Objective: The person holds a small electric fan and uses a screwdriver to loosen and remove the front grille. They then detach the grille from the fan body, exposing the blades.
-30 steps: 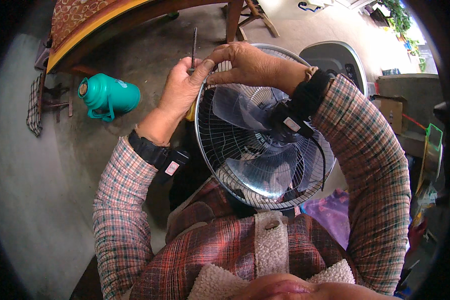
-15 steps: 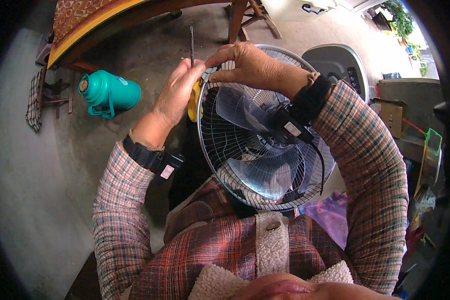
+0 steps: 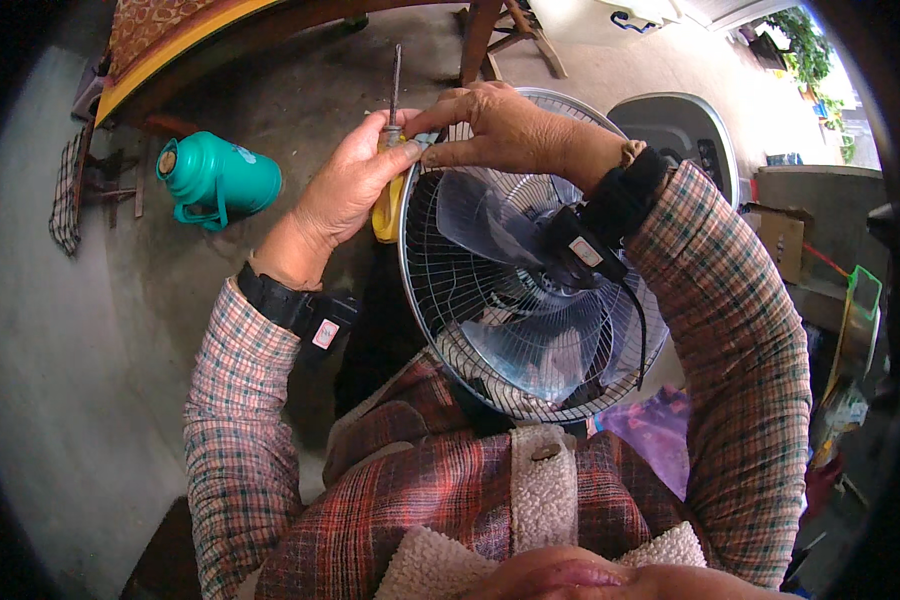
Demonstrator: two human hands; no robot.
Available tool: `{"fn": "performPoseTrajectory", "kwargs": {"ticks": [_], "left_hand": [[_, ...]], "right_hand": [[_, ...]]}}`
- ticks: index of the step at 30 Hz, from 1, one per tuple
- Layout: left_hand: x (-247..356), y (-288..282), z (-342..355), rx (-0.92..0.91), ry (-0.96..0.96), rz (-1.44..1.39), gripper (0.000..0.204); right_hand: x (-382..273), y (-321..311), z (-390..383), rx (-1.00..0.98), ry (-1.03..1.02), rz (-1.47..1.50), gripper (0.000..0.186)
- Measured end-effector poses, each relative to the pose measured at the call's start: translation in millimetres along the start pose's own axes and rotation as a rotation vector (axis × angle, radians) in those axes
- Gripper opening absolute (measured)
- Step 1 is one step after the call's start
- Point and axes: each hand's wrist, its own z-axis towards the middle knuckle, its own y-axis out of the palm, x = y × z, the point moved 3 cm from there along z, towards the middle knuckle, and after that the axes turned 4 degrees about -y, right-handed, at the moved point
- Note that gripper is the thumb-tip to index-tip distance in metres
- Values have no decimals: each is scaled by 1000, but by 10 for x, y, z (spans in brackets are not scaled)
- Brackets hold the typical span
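My left hand [image 3: 345,185] is closed around a screwdriver [image 3: 387,212]. Its yellow handle hangs below my fingers and the bare metal shaft points away from me. The left thumb reaches to the left rim of the round wire guard of an electric fan [image 3: 530,350], which leans against my lap with its translucent blades showing through the wires. Over the top of the guard comes my right hand [image 3: 520,130], thumb and fingers pinched at that same rim on a small grey-blue clip [image 3: 425,138]. The clip is partly covered by my fingertips.
A green thermos flask [image 3: 232,180] stands on the floor to the left. Beyond my hands is a wooden table [image 3: 250,25]. Behind the fan lies a grey plastic fan base or tub [image 3: 675,110]. A cardboard box [image 3: 780,240] and clutter line the right side.
The screwdriver's shaft has shifted slightly right and away, and my left thumb has stretched to the guard's rim. My right hand stays in almost the same place.
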Motion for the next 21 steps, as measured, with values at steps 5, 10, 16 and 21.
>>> {"fn": "performPoseTrajectory", "kwargs": {"ticks": [5, 10, 16, 21], "left_hand": [[10, -2, -29, 0, 14, -31, 39], [14, -35, -80, -28, -6, -143, 40], [2, -57, -105, 4, 1, -92, 39], [10, -84, -120, 106, 52, 71, 28]], "right_hand": [[-26, 13, 25, -31, -10, -97, 34], [-45, 7, 13, -41, 13, -117, 32], [-62, -6, 22, -41, 9, -86, 33], [-47, -18, 16, -50, -16, -60, 34]]}}
